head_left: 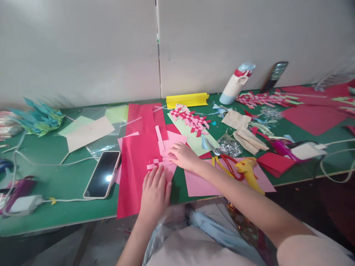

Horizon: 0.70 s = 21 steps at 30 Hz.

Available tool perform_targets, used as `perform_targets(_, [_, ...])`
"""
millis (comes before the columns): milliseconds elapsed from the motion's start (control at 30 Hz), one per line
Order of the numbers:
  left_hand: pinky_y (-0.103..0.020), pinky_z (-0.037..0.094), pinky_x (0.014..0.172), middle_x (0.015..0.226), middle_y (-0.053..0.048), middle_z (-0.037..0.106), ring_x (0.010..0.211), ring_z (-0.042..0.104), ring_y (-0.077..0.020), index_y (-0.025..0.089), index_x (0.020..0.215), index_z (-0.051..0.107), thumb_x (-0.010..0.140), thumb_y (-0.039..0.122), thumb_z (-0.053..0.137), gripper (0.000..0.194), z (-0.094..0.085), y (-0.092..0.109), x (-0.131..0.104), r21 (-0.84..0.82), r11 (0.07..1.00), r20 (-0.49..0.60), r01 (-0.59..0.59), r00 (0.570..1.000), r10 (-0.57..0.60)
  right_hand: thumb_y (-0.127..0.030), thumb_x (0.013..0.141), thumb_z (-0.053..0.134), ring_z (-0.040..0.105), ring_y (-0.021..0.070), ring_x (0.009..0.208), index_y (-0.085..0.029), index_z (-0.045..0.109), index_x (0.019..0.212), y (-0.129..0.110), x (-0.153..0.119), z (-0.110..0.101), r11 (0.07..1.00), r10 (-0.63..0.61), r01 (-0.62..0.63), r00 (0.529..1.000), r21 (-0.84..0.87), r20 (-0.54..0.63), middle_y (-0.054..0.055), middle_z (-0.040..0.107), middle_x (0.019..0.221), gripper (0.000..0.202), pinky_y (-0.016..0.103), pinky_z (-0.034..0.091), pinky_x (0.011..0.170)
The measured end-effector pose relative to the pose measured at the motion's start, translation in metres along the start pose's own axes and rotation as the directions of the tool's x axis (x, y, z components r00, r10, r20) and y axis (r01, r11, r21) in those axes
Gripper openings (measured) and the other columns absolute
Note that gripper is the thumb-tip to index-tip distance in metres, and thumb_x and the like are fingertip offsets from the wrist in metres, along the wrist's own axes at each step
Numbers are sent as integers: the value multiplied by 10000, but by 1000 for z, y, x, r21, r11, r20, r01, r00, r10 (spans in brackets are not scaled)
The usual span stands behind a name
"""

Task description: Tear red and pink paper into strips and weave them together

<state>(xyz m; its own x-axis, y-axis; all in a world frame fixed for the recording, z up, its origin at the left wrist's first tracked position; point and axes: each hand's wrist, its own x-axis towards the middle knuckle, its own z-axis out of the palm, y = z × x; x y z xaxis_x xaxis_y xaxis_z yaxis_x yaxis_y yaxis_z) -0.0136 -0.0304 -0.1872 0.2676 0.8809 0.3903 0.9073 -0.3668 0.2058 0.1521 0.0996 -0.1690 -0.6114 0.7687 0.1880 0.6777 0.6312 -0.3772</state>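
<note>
Lying left hand [155, 186]: on red paper [134, 159], grip flat, thumb apart.
Bent right hand [183, 155]: over pink strips [164, 163], grip unclear.

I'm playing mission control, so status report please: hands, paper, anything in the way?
Left hand open at near edge of woven strips. Right hand at their right end. Loose pink strip just beyond, not covering them.

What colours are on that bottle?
The bottle is white, light blue and red; the head view shows it.
</note>
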Motion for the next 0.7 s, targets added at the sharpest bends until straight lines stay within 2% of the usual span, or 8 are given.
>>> perform_targets(100, [-457,415,975,1213,-164,623,1160,534,-293,106,1226,551,909,221,433,357,-6,-8,7,3,982,-94,190,978,-188,-214,844,615,556,230,991,-140,677,1021,-9,-4,-3,1000,-26,26,999,2,-23,104,645,972,202,359,442,883])
perform_targets(200, [-503,436,914,1180,-195,623,1144,518,-347,79,1207,563,894,270,455,382,-6,-18,15,106,932,-99,347,936,-337,-201,886,548,576,220,982,-141,688,962,-23,-8,0,996,-62,62,998,58,-1,103,650,958,170,347,447,869])
perform_targets(267, [-528,435,894,1214,-205,601,1173,484,-378,80,1190,579,884,298,470,391,-4,-22,19,161,905,-78,394,919,-386,-169,888,528,599,205,940,-140,687,927,-32,-10,3,990,-40,36,999,133,27,102,660,947,166,330,454,834])
perform_targets(367, [-530,427,907,1249,-185,585,1210,456,-380,116,1140,612,871,295,490,345,0,-24,23,162,898,-44,409,912,-408,-133,883,502,621,178,857,-141,676,973,-41,-10,11,959,74,-87,996,269,58,94,675,948,196,295,459,764])
perform_targets(500, [-520,411,950,1228,-145,612,1222,470,-348,165,1107,614,841,252,522,295,2,-24,28,54,896,-36,441,897,-440,-166,871,508,620,160,823,-149,656,1068,-41,-8,20,903,188,-205,979,377,81,96,671,1029,247,269,454,734])
perform_targets(600, [-508,403,978,1132,-121,668,1168,537,-321,171,1095,598,820,214,529,287,-1,-22,32,-104,887,-9,450,892,-453,-273,888,505,615,166,821,-165,654,1065,-39,-7,22,871,228,-249,969,423,100,93,663,1069,256,277,446,729])
perform_targets(700, [-455,475,909,1108,-101,685,1065,618,-279,187,1135,553,828,220,514,312,-6,-16,34,-316,815,70,485,869,-490,-411,922,444,605,165,779,-178,661,982,-38,-8,18,816,250,-283,959,504,133,65,675,944,324,268,423,678])
